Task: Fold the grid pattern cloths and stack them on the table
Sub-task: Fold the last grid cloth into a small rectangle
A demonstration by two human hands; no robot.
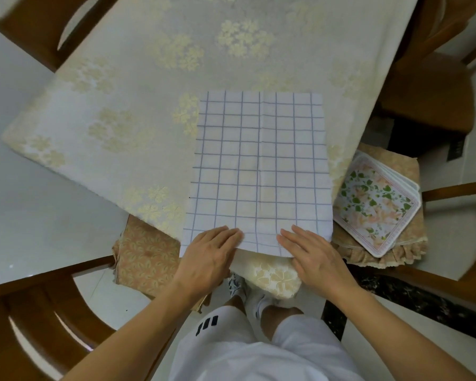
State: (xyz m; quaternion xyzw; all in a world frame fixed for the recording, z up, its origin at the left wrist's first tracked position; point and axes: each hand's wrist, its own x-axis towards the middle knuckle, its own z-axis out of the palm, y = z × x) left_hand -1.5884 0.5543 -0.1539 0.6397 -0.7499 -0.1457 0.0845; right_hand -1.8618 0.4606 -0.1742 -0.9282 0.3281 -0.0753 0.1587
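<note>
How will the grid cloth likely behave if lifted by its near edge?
The grid cloth probably flops: it lies thin and flat with a soft centre crease. It likely weighs little. It may slide on the tablecloth unless both hands, left hand and right hand, hold it.

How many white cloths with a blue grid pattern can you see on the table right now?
1. The white blue-grid cloth lies flat on the cream floral tablecloth, its near edge under the left hand and right hand. Any others are out of view.
</note>
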